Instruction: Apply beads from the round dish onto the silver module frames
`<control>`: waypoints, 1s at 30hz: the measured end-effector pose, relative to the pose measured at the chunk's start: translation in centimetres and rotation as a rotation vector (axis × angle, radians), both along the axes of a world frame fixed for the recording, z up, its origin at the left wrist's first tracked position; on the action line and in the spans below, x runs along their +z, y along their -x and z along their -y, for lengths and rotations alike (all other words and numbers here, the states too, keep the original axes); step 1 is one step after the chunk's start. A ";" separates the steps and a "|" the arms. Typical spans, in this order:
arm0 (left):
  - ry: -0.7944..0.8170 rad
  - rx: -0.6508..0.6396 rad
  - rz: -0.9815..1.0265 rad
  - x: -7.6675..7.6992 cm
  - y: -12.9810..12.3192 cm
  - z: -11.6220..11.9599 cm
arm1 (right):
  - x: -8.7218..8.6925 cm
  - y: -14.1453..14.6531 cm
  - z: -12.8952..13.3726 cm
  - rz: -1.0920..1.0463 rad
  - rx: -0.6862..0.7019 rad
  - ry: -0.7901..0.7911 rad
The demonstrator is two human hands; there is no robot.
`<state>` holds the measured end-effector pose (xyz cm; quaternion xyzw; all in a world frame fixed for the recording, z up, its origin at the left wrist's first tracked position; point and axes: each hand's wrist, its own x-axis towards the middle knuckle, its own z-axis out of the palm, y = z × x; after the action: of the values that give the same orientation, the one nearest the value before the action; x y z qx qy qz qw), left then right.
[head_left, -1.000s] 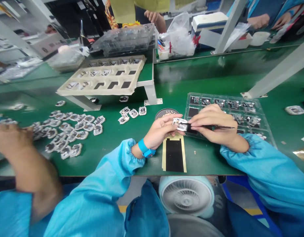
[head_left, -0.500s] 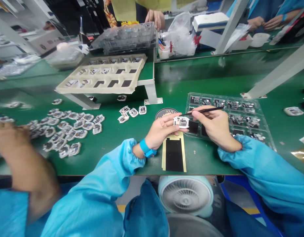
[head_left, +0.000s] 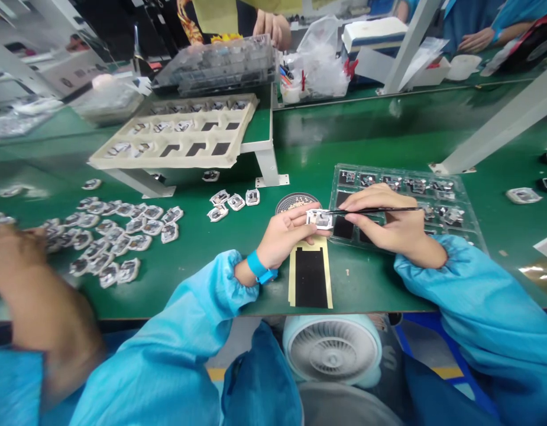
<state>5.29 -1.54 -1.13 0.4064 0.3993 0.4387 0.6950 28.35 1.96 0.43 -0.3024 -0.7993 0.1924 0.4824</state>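
My left hand [head_left: 282, 236] is closed on a small white plastic housing [head_left: 320, 219] with grey and dark parts inside, held above the bench. My right hand [head_left: 388, 222] pinches black tweezers [head_left: 375, 210], whose tips reach the right side of the housing. Whether the tips grip anything is too small to tell. Behind my left hand, a round dish [head_left: 295, 201] holds tiny pale pieces. Below the hands lies a black strip on yellow backing [head_left: 311, 278]. A clear tray [head_left: 471, 228] with several small dark assemblies sits partly hidden behind my right hand.
Several white housings [head_left: 117, 236] lie on the left of the green bench, near a co-worker's arm [head_left: 47, 296]. A cream tray [head_left: 167, 151] rests on a raised stand [head_left: 266, 157]. Across the bench are another person's hand [head_left: 271, 26] and slanted metal posts [head_left: 499, 121].
My right hand has turned the tweezers flatter, and their tips now meet the housing's right side. My left hand still holds the housing. The whole view has shifted slightly.
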 end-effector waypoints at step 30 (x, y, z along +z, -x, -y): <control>-0.192 -0.004 -0.041 -0.4 -0.5 0.2 | 2.3 -1.0 -1.2 -0.351 -0.159 0.448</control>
<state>5.79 -1.71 -1.54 0.4808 0.3685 0.4652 0.6455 29.38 3.17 2.76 -0.4250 -0.6149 0.3754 0.5481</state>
